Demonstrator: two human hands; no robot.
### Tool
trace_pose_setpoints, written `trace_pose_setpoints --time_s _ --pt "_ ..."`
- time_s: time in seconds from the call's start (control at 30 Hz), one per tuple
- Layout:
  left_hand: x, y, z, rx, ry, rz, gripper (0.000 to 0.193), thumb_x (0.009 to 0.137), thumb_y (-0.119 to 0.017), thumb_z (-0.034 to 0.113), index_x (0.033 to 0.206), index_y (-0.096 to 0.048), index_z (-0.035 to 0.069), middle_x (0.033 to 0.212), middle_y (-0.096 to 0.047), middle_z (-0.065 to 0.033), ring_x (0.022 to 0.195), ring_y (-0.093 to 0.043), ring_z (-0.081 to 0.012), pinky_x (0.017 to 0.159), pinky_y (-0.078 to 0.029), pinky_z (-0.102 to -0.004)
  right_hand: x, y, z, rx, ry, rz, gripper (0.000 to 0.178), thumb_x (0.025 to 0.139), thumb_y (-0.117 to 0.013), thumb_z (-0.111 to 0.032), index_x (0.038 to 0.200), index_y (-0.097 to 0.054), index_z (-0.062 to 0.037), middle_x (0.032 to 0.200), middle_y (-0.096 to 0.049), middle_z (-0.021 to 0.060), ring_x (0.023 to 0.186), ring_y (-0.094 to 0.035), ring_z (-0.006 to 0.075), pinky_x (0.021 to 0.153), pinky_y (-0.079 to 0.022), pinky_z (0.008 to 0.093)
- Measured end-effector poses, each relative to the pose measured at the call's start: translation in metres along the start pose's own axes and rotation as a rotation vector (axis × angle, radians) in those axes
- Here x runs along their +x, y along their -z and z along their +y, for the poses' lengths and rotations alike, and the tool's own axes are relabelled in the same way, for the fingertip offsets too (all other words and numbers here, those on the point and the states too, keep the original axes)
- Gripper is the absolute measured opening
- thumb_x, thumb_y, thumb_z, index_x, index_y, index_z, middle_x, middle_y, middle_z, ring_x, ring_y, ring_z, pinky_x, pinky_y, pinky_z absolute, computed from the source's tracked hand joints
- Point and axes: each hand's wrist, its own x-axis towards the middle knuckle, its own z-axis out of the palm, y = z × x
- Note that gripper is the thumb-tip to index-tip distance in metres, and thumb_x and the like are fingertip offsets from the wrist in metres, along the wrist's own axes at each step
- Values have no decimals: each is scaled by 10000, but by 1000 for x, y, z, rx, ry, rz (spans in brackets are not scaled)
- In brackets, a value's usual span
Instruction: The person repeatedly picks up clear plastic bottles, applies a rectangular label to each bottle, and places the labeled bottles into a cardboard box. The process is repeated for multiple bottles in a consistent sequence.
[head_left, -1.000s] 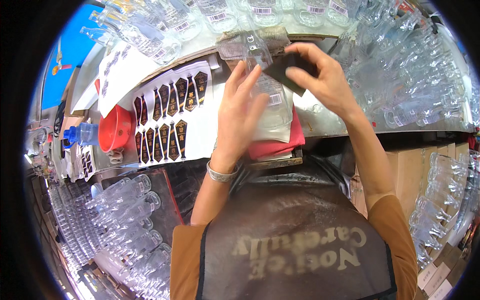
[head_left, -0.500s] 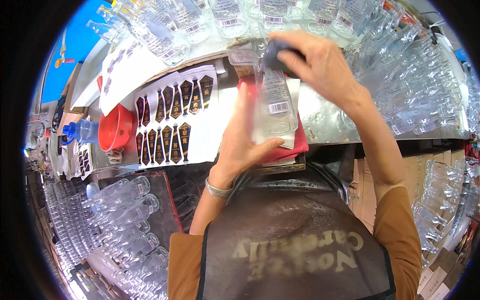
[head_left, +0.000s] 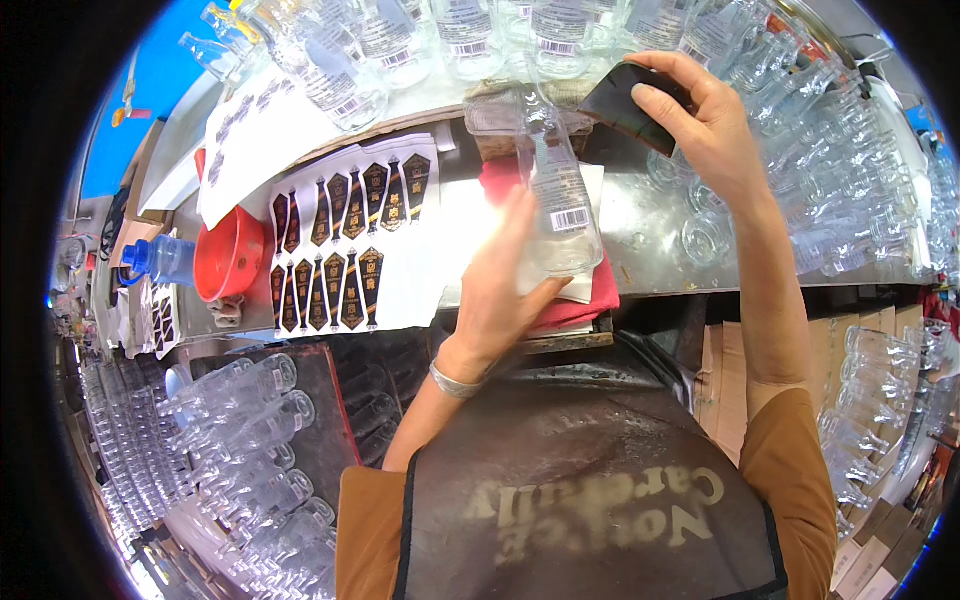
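Observation:
A clear glass bottle point(head_left: 566, 198) with a printed back label lies on its side, its neck on a grey cloth pad point(head_left: 492, 112) and its base toward me. My left hand point(head_left: 497, 285) is cupped at its lower left, fingers along the side and thumb by the base; the fingers are slightly blurred. My right hand point(head_left: 705, 125) grips a flat black scraper point(head_left: 632, 104), held up to the right of the bottle's neck and apart from it. Beneath the bottle lie white paper point(head_left: 590, 185) and a red cloth point(head_left: 603, 290).
On the left are a sheet of black tie-shaped labels point(head_left: 350, 245), a red bowl point(head_left: 232, 255) and a blue-capped plastic bottle point(head_left: 165, 262). Labelled bottles point(head_left: 465, 40) stand at the back; many more bottles point(head_left: 835, 190) lie at right. Below left are further bottles point(head_left: 250, 440).
My right hand has moved right with the scraper, away from the bottle's neck. My left hand stays by the bottle's lower left side, its fingers now leaning more toward the glass.

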Motion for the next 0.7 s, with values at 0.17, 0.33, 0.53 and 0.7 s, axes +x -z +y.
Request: trace_pose_setpoints --time_s 0.17,0.33,0.53,0.7 --pt "2 4 5 19 13 -27 961 673 -839 33 1511 -370 -1 1532 -402 -253 1385 -446 -394 1123 -402 -420 -2 -1 5 88 -56 -31 301 970 -639 -175 1233 -646 -28 1040 -687 40 932 -615 86 816 -505 237" --pt "1 1 4 72 0 -17 972 676 -840 35 1521 -359 8 1517 -426 -247 1333 -498 -387 1101 -422 -418 -1 -6 4 69 25 -69 293 960 -641 -169 1215 -649 -25 1019 -689 32 920 -624 88 813 -514 251" --pt "0 -5 12 -18 78 59 1031 695 -860 77 1541 -280 -25 1428 -516 -226 1223 -581 -348 1024 -478 -405 11 -37 -28 -414 428 -238 254 871 -675 -135 1107 -667 -42 1049 -712 144 933 -678 329 830 -537 396" --pt "1 -7 13 -6 79 75 1258 681 -880 71 1582 -6 -14 1493 -450 -232 1235 -572 -308 969 -503 -393 17 -47 -61 -613 468 -343 157 848 -665 -113 996 -668 -62 925 -702 101 895 -664 328 790 -539 426"
